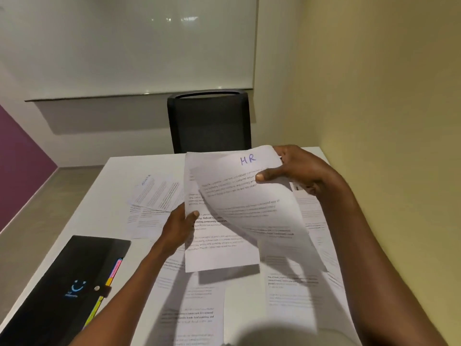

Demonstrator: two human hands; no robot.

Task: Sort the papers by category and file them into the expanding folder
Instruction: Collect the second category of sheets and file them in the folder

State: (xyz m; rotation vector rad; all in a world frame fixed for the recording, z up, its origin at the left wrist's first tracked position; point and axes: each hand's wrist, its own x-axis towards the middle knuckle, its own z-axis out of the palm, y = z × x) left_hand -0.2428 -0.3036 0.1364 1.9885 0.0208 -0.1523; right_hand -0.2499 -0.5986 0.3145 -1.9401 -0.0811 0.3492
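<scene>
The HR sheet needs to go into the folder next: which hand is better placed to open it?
Probably the left hand: the closed black expanding folder lies on its side. The right hand pinches the HR sheet.

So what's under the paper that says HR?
Behind the HR sheet, pinched by the right hand, is another printed sheet in the left hand. More papers cover the table; covered parts stay unseen.

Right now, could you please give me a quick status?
Left hand grips sheets. Right hand pinches HR page. Folder shut. Nothing blocking.
</scene>
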